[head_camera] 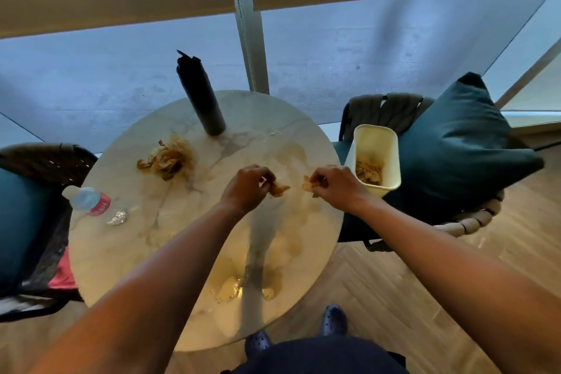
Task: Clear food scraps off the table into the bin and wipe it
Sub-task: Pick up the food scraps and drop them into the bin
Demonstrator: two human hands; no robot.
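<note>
Pinching a pale scrap (279, 189) between curled fingers, the left hand (247, 188) hovers over the middle of the round marble table (121, 267), while the right hand (337, 187) has its fingers clamped on a second scrap (308, 183) just toward the table's right edge. The two hands are near each other but apart, each with its own piece. A larger heap of brownish scraps (168, 159) lies on the tabletop toward the far left, near the foot of a tall dark bottle (200, 94) that stands at the far edge. Just off the table's right edge, a cream bin (376, 158) sits on the seat of a chair, tilted a little toward the table, with more scraps visible inside it; the right hand is just beside its rim. Behind the bin a dark teal cushion (455, 143) leans against the chair back. At the table's left edge a small plastic water bottle (88, 200) with a red label lies on its side, and a crumpled bit of foil (117, 217) lies just beside it. Brownish smears mark the marble toward the right and near edges.
</note>
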